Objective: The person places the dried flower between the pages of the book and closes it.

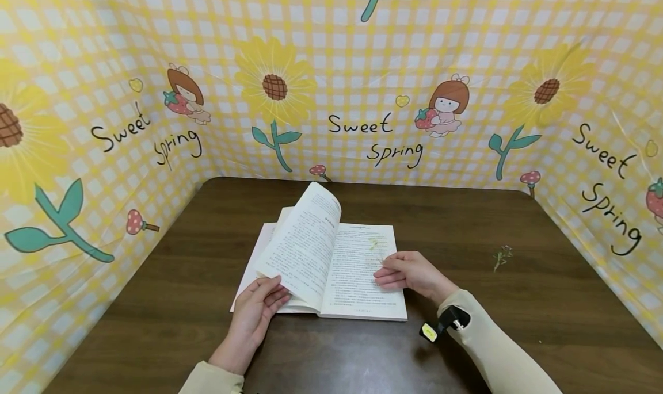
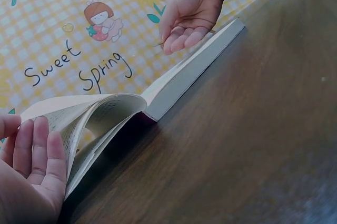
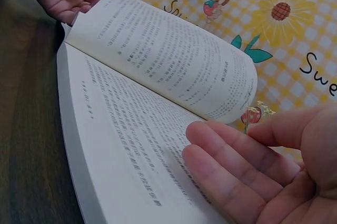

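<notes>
The book (image 1: pixel 357 282) lay open on the dark brown table (image 1: pixel 440 213), in front of the person and between the two hands, with its spine running away from the person. Over my remote feed I noted printed text on both facing sides. The right-hand side lay flat; on the left, raised leaves (image 1: pixel 305 241) stood up in a curve, and the left wrist view showed a gap beneath them.

The left hand (image 1: pixel 252 310) was found gripping the lower outer corner of those leaves, thumb against the paper. The right hand (image 1: pixel 411 273) was found over the right-hand page, pinching a small flower sprig (image 1: pixel 374 244) by its stem, its remaining fingers loosely extended. I could not determine whether the sprig touched the paper.

A second sprig (image 1: pixel 501 259) lay on the table to the right of the book, well apart from it. I also recorded pale sleeves (image 1: pixel 502 351) on both arms and a black strap with a yellow-faced device (image 1: pixel 428 332) at the right wrist. A yellow checked cloth (image 1: pixel 321 23), printed with sunflowers and the words "Sweet Spring", hung around the table.
</notes>
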Demonstrator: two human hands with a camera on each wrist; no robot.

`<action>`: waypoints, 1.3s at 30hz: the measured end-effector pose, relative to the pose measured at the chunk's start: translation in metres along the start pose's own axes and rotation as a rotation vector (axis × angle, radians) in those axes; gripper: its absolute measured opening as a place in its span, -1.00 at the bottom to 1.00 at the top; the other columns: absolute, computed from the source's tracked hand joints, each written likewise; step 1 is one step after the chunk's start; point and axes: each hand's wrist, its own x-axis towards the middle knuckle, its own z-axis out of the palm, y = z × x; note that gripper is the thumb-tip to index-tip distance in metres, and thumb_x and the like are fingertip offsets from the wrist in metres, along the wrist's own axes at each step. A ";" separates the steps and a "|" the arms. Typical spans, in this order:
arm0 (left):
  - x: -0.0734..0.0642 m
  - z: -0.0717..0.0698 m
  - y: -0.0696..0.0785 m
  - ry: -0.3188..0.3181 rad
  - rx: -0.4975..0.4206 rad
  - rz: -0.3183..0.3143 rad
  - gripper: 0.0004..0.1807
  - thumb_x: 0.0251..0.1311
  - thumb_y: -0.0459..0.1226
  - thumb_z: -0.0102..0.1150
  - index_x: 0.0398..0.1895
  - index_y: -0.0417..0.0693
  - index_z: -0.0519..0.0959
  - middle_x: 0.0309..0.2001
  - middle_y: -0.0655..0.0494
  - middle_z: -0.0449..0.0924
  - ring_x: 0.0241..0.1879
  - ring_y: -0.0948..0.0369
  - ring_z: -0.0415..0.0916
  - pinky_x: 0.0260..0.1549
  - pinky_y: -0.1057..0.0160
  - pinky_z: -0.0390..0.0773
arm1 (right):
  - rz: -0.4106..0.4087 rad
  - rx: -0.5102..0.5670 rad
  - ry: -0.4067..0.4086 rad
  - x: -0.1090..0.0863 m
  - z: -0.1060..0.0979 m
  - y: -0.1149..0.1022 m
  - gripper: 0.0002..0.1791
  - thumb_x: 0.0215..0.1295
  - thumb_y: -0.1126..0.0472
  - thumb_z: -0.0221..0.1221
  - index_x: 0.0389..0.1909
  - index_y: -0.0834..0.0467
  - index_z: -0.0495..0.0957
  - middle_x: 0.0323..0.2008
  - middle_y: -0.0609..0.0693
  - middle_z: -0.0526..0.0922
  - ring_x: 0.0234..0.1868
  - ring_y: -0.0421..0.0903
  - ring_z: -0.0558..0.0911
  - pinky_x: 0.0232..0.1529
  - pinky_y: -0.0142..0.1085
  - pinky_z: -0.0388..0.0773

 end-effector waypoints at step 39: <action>-0.002 0.002 0.001 0.083 0.083 0.082 -0.74 0.25 -0.53 0.18 -0.54 -0.08 0.51 -0.49 0.11 0.67 -0.48 0.24 0.66 -0.35 0.23 0.69 | 0.177 -0.071 0.032 0.018 0.007 0.005 -0.93 0.40 0.37 0.08 -0.25 0.34 0.48 -0.48 0.11 0.70 -0.47 -0.11 0.73 -0.37 -0.27 0.69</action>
